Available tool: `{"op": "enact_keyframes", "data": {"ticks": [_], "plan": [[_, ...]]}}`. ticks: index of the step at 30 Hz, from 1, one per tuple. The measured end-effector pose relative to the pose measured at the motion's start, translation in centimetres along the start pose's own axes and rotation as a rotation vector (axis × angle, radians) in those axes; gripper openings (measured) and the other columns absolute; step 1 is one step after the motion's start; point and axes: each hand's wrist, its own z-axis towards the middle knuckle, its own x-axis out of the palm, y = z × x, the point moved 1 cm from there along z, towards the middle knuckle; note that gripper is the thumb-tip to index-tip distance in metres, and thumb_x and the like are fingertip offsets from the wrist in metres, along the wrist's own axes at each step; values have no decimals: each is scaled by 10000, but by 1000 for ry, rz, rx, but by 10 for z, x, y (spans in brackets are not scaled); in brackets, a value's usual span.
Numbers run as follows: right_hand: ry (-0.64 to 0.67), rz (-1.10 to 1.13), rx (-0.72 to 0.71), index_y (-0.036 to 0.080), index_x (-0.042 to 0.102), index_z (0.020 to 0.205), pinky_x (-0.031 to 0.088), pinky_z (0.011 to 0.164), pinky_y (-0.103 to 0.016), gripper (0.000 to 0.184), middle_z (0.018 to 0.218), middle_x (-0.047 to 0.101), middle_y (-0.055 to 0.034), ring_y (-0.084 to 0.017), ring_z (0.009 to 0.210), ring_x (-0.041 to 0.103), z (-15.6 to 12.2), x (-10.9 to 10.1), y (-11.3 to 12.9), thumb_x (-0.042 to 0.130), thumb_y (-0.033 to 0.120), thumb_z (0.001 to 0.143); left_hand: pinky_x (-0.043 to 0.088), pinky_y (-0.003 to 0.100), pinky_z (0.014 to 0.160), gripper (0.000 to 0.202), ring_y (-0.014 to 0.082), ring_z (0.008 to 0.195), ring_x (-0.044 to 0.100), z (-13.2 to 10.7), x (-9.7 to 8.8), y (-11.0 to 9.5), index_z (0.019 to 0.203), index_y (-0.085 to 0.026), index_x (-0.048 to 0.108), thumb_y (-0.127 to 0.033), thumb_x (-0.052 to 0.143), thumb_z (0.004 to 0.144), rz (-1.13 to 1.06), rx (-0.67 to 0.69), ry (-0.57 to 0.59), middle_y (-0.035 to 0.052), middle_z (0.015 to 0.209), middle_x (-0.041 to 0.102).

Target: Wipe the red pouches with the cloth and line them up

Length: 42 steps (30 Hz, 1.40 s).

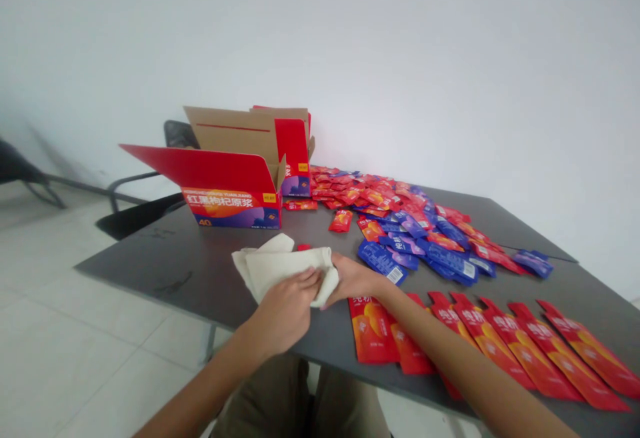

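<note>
Dark grey tabletop (165, 271), white wall (400, 38) behind. We've got the cream fabric cloth (277, 266) near the front edge, left hand (284, 311) clamped over it, right hand (354, 281) pinching its right end. Looks light, floppy, not slippery, so we'd grab a bunched fold rather than a corner.

Bare worktop (165, 265) lies open at the left of the frame, below the open red box (225, 201). A white cloth (280, 265) sits centre; a heap of sachets (415, 225) crowds the centre right, and a row of red sachets (565, 358) lines the lower right edge.
</note>
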Motion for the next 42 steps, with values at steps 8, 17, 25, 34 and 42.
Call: {"op": "enact_keyframes", "data": {"ticks": [8,17,25,34,42], "plan": [[-15,-17,-39,187,477,1350,421,1020,-342,994,1304,582,-81,-243,1139,570,0,-2,4,912,327,468,325,365,1134,545,225,1343,430,9,-3,0,1292,-85,540,-30,421,763,37,-84,3,149,1387,531],[-45,-76,-30,199,427,1405,327,1102,-374,1027,1397,512,-97,-261,1243,504,-1,-2,3,897,357,505,392,359,1083,541,211,1298,487,19,-8,16,1279,-111,555,-13,390,773,54,-196,-17,136,1340,578],[9,-44,19,194,478,1363,454,980,-352,993,1325,570,-80,-253,1110,590,-1,-2,2,903,339,478,272,319,1157,606,178,1376,378,-3,0,-5,1369,-106,481,-22,393,775,35,-60,16,110,1443,476],[-14,-248,176,157,347,1463,244,1157,-441,1143,1497,375,-164,-309,1365,374,-5,-5,6,874,487,504,351,365,1115,608,204,1302,484,-32,-17,48,1300,-74,566,1,358,734,109,-311,-18,147,1374,539],[89,-327,224,149,325,1472,201,1173,-447,1094,1540,287,-173,-294,1415,292,-4,-11,12,829,517,574,346,399,1125,614,222,1306,479,-79,-20,53,1294,-76,576,-16,364,721,140,-382,-52,131,1370,545]]}}
